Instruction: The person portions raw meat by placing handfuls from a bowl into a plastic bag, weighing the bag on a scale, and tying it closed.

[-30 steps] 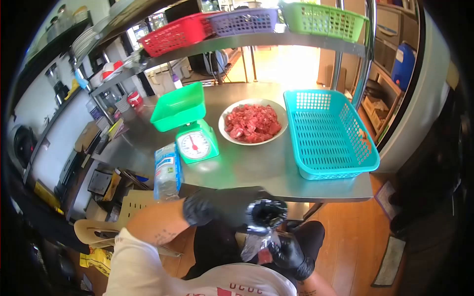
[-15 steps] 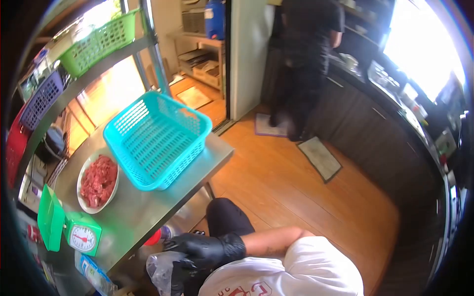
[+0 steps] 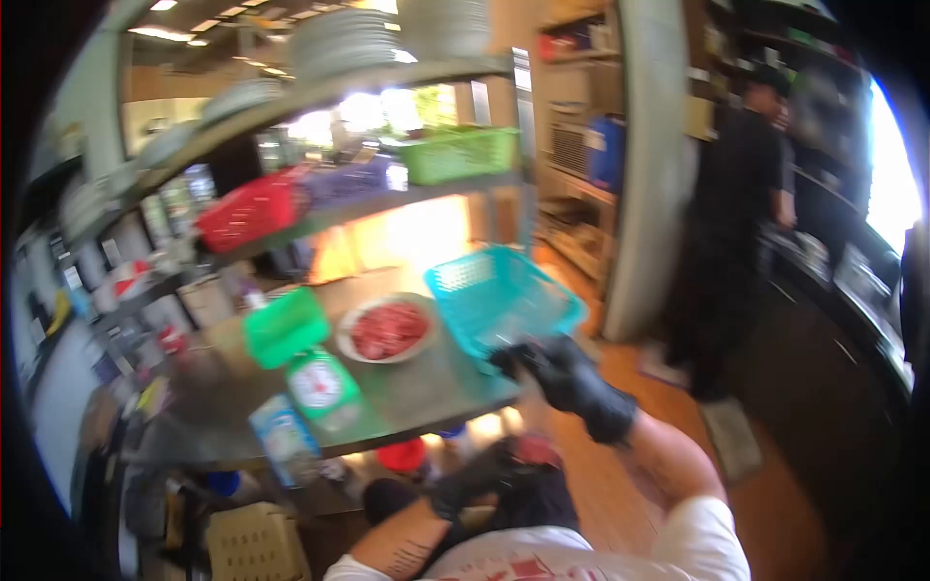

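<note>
Both my hands wear black gloves. My right hand [image 3: 572, 382] is raised in front of the turquoise basket [image 3: 455, 305], fingers pinched on a clear plastic bag [image 3: 535, 412] that hangs below it. Lower down, above my lap, my left hand [image 3: 484, 476] is closed at the bottom of the bag. Something reddish shows there, too blurred to name. On the steel table [image 3: 426, 392], a white bowl [image 3: 346, 341] holds raw red meat [image 3: 390, 329]. Left of it stands a green kitchen scale [image 3: 318, 382] with a green pan [image 3: 287, 327].
Red [image 3: 252, 208], purple [image 3: 349, 182] and green baskets [image 3: 460, 155] line the shelf above the table. A blue-white packet [image 3: 283, 431] is at the table's front edge. A person in black [image 3: 731, 213] stands at the right counter. A beige crate [image 3: 257, 542] sits below.
My view has swung left and up. My right hand has risen with the plastic bag, which now stretches between my hands. My left hand has come into clearer view.
</note>
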`<state>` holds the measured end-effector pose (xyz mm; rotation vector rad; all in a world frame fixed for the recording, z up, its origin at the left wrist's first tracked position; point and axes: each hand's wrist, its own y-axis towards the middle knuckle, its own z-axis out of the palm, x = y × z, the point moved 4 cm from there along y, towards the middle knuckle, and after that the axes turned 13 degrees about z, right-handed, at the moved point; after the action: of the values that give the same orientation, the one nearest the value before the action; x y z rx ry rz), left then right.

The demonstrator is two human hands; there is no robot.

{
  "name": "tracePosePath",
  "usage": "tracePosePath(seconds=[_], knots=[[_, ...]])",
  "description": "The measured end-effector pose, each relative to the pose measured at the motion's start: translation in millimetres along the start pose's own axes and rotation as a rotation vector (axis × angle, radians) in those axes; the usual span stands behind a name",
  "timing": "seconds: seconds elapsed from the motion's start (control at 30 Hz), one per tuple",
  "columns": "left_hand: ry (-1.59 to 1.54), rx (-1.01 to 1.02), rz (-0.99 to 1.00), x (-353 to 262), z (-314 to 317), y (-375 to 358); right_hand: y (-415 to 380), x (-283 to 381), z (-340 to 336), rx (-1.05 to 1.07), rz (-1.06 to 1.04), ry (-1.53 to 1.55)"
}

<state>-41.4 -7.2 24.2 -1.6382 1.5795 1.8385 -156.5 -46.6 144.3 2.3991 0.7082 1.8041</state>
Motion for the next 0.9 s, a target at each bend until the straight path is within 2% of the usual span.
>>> tracePosePath(seconds=[0.07, 0.17, 0.23, 0.3, 0.53, 0.6, 0.67, 0.77, 0.83, 0.87, 0.9], knots=[[-0.145, -0.027, -0.157, 15.4, 17.1, -8.8, -10.8, -4.9, 3.6, 0.041, 0.110, 0.062], [-0.082, -0.049, -0.335, 28.8, 24.7, -32.5, -20.5, -59.1, 19.0, 0.098, 0.103, 0.294], [-0.066, -0.068, -0.425, 34.0, 24.6, -43.8, -33.1, -44.5, 25.9, 0.110, 0.186, 0.164], [-0.066, -0.078, -0.486, 40.4, 22.5, -46.0, -29.4, -47.9, 30.9, 0.080, 0.151, 0.201], [-0.042, -0.093, -0.586, 49.2, 10.1, -42.8, -15.9, -60.0, 32.5, -0.057, 0.040, 0.042], [0.009, -0.075, -0.589, 47.2, 7.3, -41.9, -15.9, -66.9, 37.8, -0.081, -0.002, 0.055], [0.206, 0.050, -0.382, 42.1, 4.4, -44.6, -15.0, -58.9, 40.7, -0.049, 0.025, 0.049], [0.309, 0.046, -0.326, 10.2, -12.5, -38.1, -15.0, -47.1, 40.8, 0.029, 0.149, 0.044], [0.108, 0.002, -0.221, -10.1, -22.9, -21.5, -10.2, -20.3, 38.1, 0.091, 0.151, -0.050], [0.004, -0.012, -0.171, -19.5, -29.2, -12.5, -3.6, -12.0, 42.0, 0.059, 0.067, -0.016], [0.113, -0.010, -0.090, 1.3, -31.2, -12.2, 4.4, -4.0, 43.0, -0.001, -0.017, -0.002]])
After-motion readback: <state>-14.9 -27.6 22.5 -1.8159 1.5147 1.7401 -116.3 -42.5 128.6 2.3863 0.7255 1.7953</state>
